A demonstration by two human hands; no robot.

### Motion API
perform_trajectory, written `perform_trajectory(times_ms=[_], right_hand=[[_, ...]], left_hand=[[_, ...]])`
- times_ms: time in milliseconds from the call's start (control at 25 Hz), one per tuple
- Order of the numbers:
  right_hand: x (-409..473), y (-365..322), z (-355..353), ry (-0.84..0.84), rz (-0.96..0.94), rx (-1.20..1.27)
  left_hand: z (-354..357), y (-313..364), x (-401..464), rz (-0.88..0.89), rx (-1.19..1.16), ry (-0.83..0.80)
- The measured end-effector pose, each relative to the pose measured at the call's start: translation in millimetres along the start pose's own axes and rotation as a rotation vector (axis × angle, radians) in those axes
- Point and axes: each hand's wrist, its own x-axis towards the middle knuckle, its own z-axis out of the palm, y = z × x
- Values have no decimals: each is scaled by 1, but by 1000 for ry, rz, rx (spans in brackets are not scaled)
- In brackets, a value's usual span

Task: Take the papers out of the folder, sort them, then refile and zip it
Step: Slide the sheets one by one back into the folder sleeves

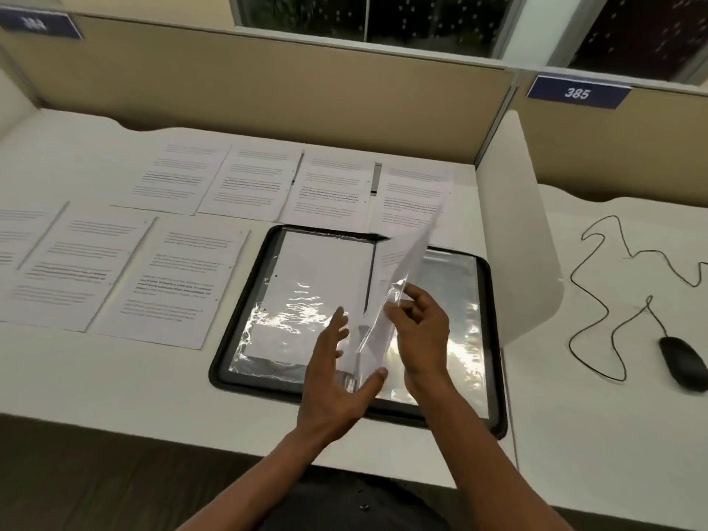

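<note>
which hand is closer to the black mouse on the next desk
Right. The right hand is over the open folder, on the side toward the mouse. The left hand is farther off, at the lifted sleeve's near edge.

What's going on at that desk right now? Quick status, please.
Left hand and right hand both hold a raised plastic sleeve. Folder lies open, unzipped. Seven printed sheets spread on desk. Nothing in the way.
</note>
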Motion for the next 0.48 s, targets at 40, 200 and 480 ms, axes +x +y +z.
perform_trajectory(times_ms=[40, 200, 480], right_hand=[[-4, -4, 12, -58, -25, -23], [-14, -18, 43, -384, -104, -23], [21, 39, 12, -304, -199, -533]], left_hand=[[-5, 5, 3, 9, 14, 44], [-26, 21, 15, -102, 46, 210], [-63, -3, 20, -505, -200, 495]])
